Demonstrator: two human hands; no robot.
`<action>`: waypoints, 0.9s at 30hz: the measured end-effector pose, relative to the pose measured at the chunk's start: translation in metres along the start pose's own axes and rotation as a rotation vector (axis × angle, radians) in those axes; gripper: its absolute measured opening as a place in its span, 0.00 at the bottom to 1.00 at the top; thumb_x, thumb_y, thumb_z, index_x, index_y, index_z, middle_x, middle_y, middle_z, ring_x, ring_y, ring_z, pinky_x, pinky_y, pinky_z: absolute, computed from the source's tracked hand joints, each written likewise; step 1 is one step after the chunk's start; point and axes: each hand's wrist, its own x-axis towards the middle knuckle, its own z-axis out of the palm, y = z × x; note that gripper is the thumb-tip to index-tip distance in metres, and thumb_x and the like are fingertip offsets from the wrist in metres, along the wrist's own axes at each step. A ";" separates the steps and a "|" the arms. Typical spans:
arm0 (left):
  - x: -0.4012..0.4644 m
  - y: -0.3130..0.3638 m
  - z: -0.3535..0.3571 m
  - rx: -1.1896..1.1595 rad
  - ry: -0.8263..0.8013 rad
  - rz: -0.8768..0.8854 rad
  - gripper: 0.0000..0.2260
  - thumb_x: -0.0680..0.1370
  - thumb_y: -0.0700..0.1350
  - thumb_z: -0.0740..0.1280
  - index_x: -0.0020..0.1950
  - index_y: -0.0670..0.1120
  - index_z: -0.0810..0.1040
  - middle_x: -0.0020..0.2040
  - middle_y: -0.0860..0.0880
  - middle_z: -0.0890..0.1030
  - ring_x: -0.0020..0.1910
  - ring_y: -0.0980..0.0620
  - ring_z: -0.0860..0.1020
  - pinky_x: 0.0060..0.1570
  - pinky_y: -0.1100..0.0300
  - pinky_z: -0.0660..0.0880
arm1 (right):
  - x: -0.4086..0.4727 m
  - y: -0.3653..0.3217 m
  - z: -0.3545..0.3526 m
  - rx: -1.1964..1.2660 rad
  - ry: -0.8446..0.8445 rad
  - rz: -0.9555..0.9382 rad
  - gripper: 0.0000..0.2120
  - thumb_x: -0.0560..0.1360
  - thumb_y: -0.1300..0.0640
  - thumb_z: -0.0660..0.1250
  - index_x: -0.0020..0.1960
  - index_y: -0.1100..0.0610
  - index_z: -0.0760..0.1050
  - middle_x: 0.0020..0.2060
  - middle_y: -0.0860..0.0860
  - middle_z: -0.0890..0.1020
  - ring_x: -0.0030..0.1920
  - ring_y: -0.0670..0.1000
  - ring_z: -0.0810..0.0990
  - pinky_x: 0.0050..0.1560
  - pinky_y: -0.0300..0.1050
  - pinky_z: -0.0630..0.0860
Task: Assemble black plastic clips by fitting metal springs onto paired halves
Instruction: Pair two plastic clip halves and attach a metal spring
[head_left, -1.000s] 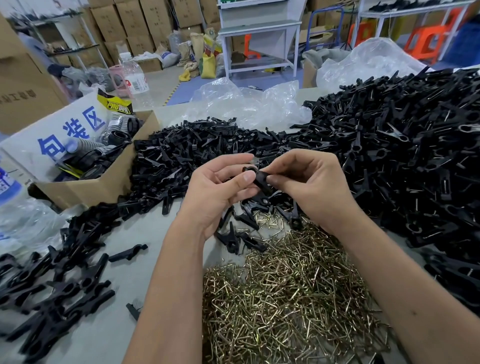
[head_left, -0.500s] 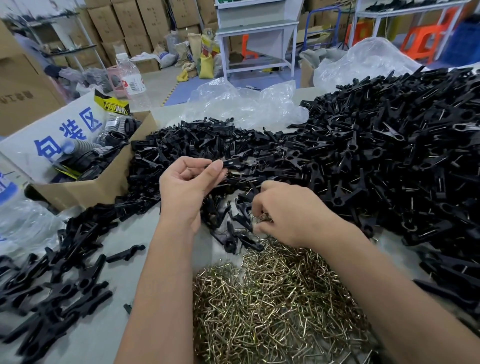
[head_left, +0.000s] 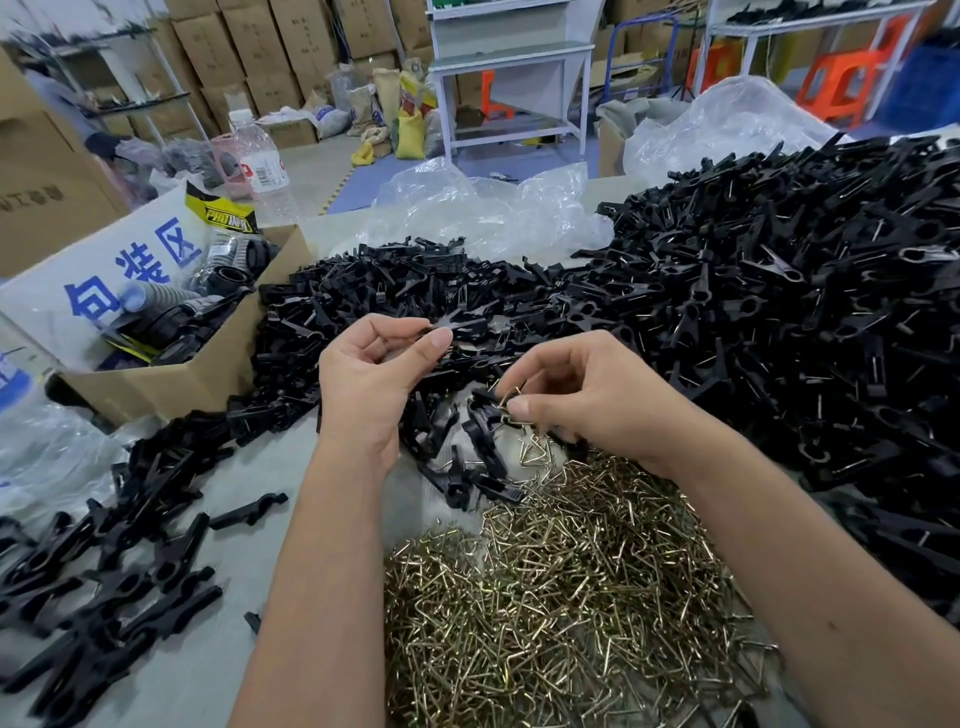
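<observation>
- Head view, writing first: large blue Chinese characters "包装区" on white sheet (head_left: 104, 270) leaning in open brown cardboard box (head_left: 208, 364) at left of grey worktop (head_left: 291, 467).
- Yellow-and-black packet (head_left: 221, 215) behind sheet, with dark lettering too blurred to read.
- Clear plastic water bottle (head_left: 257, 161) beyond box, white label with red mark, text unreadable.
- Faint printing on big brown carton (head_left: 36, 192) at far left, illegible.
- Left hand (head_left: 374, 379) raised above worktop, palm turned inward, fingers curled, thumb and forefinger tips pinching end of black plastic clip half (head_left: 462, 327).
- Right hand (head_left: 587, 400) just beside it and a little lower, back upward, thumb and forefinger nipping one bent brass-coloured wire spring (head_left: 511, 397); remaining fingers curled underneath.
- Both forearms bare, reaching in from bottom edge, hands near each other but apart.
- Heap of brass-coloured wire springs (head_left: 561, 597) directly below right hand, at near middle of worktop.
- Loose black clip halves (head_left: 395, 280) spread behind and beneath hands.
- Large mound of black clips with visible metal springs (head_left: 805, 291) filling right side.
- More black clip pieces (head_left: 114, 561) scattered at near left.
- Crumpled clear plastic bag (head_left: 483, 208) lying behind halves.
</observation>
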 end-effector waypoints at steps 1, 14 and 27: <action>0.000 0.000 0.000 -0.001 0.001 -0.002 0.12 0.64 0.41 0.79 0.45 0.43 0.83 0.39 0.47 0.85 0.42 0.51 0.84 0.47 0.61 0.81 | 0.000 0.001 0.001 0.008 -0.014 0.024 0.04 0.77 0.61 0.75 0.46 0.53 0.86 0.33 0.49 0.84 0.31 0.43 0.78 0.35 0.39 0.77; -0.001 0.001 0.000 -0.003 0.008 -0.028 0.11 0.65 0.39 0.80 0.44 0.43 0.83 0.39 0.48 0.85 0.43 0.51 0.83 0.52 0.59 0.82 | 0.001 0.004 0.000 0.016 0.154 0.009 0.11 0.70 0.72 0.77 0.44 0.57 0.85 0.38 0.51 0.88 0.40 0.50 0.88 0.46 0.39 0.83; -0.001 0.002 -0.001 -0.004 -0.031 -0.027 0.13 0.63 0.41 0.81 0.44 0.44 0.84 0.40 0.47 0.85 0.46 0.48 0.82 0.56 0.55 0.82 | 0.000 0.001 0.001 -0.308 0.107 -0.050 0.15 0.70 0.73 0.76 0.48 0.54 0.86 0.39 0.48 0.86 0.40 0.45 0.86 0.47 0.40 0.84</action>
